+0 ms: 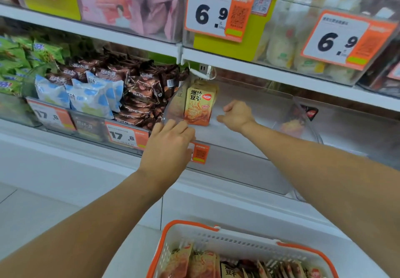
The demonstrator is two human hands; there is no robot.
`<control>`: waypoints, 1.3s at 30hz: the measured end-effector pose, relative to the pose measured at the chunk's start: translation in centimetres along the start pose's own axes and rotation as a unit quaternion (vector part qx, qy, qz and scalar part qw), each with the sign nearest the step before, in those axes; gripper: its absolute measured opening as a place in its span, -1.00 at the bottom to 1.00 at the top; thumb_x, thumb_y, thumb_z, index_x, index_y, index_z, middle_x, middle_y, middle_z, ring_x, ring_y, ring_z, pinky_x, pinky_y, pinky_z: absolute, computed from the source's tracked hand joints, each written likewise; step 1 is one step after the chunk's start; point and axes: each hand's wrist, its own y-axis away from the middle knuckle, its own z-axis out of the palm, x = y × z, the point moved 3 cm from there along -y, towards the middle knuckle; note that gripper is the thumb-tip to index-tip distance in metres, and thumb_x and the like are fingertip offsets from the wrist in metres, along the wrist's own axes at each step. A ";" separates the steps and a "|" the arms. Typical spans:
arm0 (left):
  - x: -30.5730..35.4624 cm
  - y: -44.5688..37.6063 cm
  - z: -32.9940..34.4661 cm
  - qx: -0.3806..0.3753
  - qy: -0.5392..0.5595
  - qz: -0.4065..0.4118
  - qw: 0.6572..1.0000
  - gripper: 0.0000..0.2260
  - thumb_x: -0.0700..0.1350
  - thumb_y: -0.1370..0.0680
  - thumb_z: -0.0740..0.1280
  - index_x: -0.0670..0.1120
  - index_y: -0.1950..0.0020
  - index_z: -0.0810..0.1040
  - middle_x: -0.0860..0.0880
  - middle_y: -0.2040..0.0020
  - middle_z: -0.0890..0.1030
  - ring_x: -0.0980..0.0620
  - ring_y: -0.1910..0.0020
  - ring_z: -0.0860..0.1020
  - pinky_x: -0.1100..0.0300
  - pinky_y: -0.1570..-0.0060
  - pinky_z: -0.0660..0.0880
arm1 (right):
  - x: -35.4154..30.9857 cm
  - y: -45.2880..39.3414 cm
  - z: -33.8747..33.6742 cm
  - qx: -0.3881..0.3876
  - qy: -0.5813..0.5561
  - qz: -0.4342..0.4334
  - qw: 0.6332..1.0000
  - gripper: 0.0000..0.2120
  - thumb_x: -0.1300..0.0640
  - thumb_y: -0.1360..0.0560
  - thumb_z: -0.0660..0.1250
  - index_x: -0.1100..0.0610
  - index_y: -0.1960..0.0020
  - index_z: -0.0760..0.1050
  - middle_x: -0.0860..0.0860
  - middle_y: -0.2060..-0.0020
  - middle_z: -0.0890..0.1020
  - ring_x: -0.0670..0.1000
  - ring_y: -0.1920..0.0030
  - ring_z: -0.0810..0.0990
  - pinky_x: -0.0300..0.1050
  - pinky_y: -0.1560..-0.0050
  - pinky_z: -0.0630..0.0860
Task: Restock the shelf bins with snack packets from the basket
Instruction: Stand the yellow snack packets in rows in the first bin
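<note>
**Both hands at the clear bin, one orange packet standing inside**

We are reaching both hands into the clear plastic shelf bin (238, 139) at the middle of the view. Our left hand (171, 145) is resting at the bin's front left corner, fingers bent over the clear rim, gripping the edge; it is covering part of the orange price tag (200, 153) on the bin's front. Our right hand (237, 115) is sitting deeper in the bin, at about 3 o'clock from the orange snack packet (200, 105), near it but not touching. Its fingers are curled in toward the palm, and we cannot tell whether anything is held inside them.

The orange snack packet is standing upright against the bin's left wall, with more of the same kind seeming to be stacked behind it.

At 6 o'clock, the white basket (216, 236) with orange handles is sitting below our arms, holding more orange and dark packets (203, 264).

At 9 o'clock from the bin, brown packets (142, 91) and pale blue packets (86, 95) are filling the neighbouring bin. At 12 o'clock, a price card reading 6.9 (213, 13) is hanging from the upper shelf.
</note>
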 end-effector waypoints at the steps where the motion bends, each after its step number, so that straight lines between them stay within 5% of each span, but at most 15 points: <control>1: 0.3 0.1 0.0 -0.003 -0.010 -0.007 1.000 -0.69 -0.20 -0.23 0.64 -0.10 0.13 0.61 -0.05 0.20 0.58 -0.14 0.19 0.55 0.01 0.19 0.47 | 0.0 1.4 -1.4 0.014 -0.020 -0.019 1.000 -0.81 0.13 -0.46 0.48 0.11 -0.04 0.55 0.01 0.04 0.62 0.02 -0.06 0.61 -0.21 0.00 0.46; 5: 1.8 1.0 -0.7 -0.011 -0.050 -0.009 0.999 -0.77 -0.20 -0.39 0.49 -0.14 -0.01 0.56 -0.11 0.08 0.54 -0.17 0.08 0.50 -0.03 0.09 0.41 | 0.4 11.1 -6.0 0.083 -0.130 -0.161 0.975 -0.88 0.23 -0.47 0.43 0.08 0.06 0.52 -0.09 0.28 0.57 -0.15 0.32 0.49 -0.32 0.24 0.40; 9: 4.5 2.3 -0.8 -0.097 0.058 0.018 0.993 -0.88 -0.21 -0.48 0.36 -0.12 -0.01 0.54 -0.11 0.10 0.60 -0.22 0.14 0.55 0.00 0.15 0.41 | 4.8 21.3 -4.8 -0.033 -0.148 -0.243 0.958 -0.74 0.24 -0.46 0.46 0.10 -0.07 0.45 -0.06 0.17 0.55 -0.06 0.23 0.51 -0.26 0.27 0.43; 11: 6.1 3.3 0.9 -0.247 0.083 -0.013 0.965 -0.85 -0.11 -0.57 0.28 -0.07 -0.12 0.51 -0.08 0.00 0.62 -0.18 0.03 0.58 0.02 0.09 0.50 | 7.9 23.3 -1.8 -0.133 -0.087 -0.217 0.963 -0.71 0.14 -0.47 0.47 0.06 -0.12 0.44 -0.09 0.13 0.53 -0.05 0.15 0.52 -0.30 0.18 0.42; 14: 8.1 6.5 4.6 -0.479 0.006 -0.029 0.877 -0.66 0.04 -0.62 0.24 -0.07 -0.35 0.40 -0.11 -0.20 0.56 -0.15 -0.17 0.54 0.03 -0.08 0.49 | 11.5 24.2 3.3 -0.277 -0.063 -0.074 0.956 -0.75 0.11 -0.48 0.45 0.08 -0.10 0.47 -0.05 0.13 0.54 -0.05 0.19 0.50 -0.13 0.12 0.50; 16: 8.8 9.3 7.3 -0.550 0.005 -0.060 0.833 -0.60 0.08 -0.62 0.25 -0.09 -0.38 0.38 -0.11 -0.29 0.51 -0.14 -0.23 0.51 0.01 -0.17 0.48 | 13.4 25.0 6.3 -0.322 -0.036 0.018 0.946 -0.88 0.14 -0.51 0.38 0.11 -0.01 0.48 -0.03 0.15 0.50 -0.02 0.17 0.46 -0.12 0.17 0.42; 17: 9.1 10.7 8.5 -0.557 0.018 -0.087 0.826 -0.60 0.07 -0.61 0.25 -0.09 -0.38 0.40 -0.11 -0.31 0.50 -0.13 -0.25 0.51 0.02 -0.20 0.47 | 14.2 25.6 7.5 -0.332 -0.024 0.046 0.942 -0.93 0.15 -0.52 0.33 0.09 0.11 0.45 -0.03 0.21 0.47 -0.02 0.20 0.43 -0.14 0.20 0.37; 20: 9.0 15.9 11.5 -0.517 0.051 -0.175 0.836 -0.58 0.01 -0.58 0.22 -0.08 -0.42 0.42 -0.13 -0.39 0.48 -0.11 -0.37 0.44 0.08 -0.35 0.37 | 16.6 27.3 10.1 -0.316 0.043 0.062 0.946 -0.67 0.16 -0.53 0.26 0.03 0.38 0.26 -0.04 0.43 0.34 0.04 0.28 0.40 -0.02 0.26 0.34; 24: 7.5 23.8 13.9 -0.552 0.086 -0.254 0.789 -0.30 0.09 -0.49 0.14 -0.01 -0.61 0.06 -0.18 -0.53 0.25 -0.24 -0.49 0.24 -0.09 -0.46 0.23 | 18.3 28.9 12.1 -0.290 0.067 0.090 0.950 -0.64 0.16 -0.50 0.24 0.01 0.41 0.20 -0.05 0.46 0.28 0.08 0.30 0.38 -0.09 0.30 0.24; 27: 7.5 25.8 13.4 -0.555 0.120 -0.262 0.781 -0.31 0.02 -0.53 0.21 0.12 -0.62 -0.01 -0.06 -0.49 0.27 -0.17 -0.44 0.31 -0.03 -0.35 0.37 | 18.9 29.1 13.6 -0.303 0.059 0.121 0.943 -0.68 -0.04 -0.52 0.33 0.01 0.32 0.29 -0.07 0.34 0.41 0.10 0.09 0.55 -0.09 0.14 0.37; 32: 8.1 26.3 13.7 -0.548 0.115 -0.259 0.787 -0.36 -0.03 -0.58 0.20 0.09 -0.62 0.01 -0.07 -0.53 0.18 -0.21 -0.49 0.23 -0.04 -0.38 0.36 | 19.4 28.9 16.7 -0.229 0.035 0.191 0.954 -0.59 -0.31 -0.42 0.34 0.02 0.02 0.46 -0.02 0.03 0.60 0.10 -0.12 0.53 -0.06 0.04 0.47; 39: 9.0 25.7 13.9 -0.573 0.072 -0.245 0.779 -0.38 -0.04 -0.57 0.24 0.00 -0.59 0.08 -0.14 -0.49 0.21 -0.27 -0.46 0.22 -0.10 -0.43 0.28 | 20.0 30.0 17.4 -0.238 0.029 0.270 0.933 -0.40 -0.14 -0.40 0.51 0.14 -0.27 0.37 0.06 -0.20 0.59 0.11 -0.23 0.57 -0.01 -0.21 0.52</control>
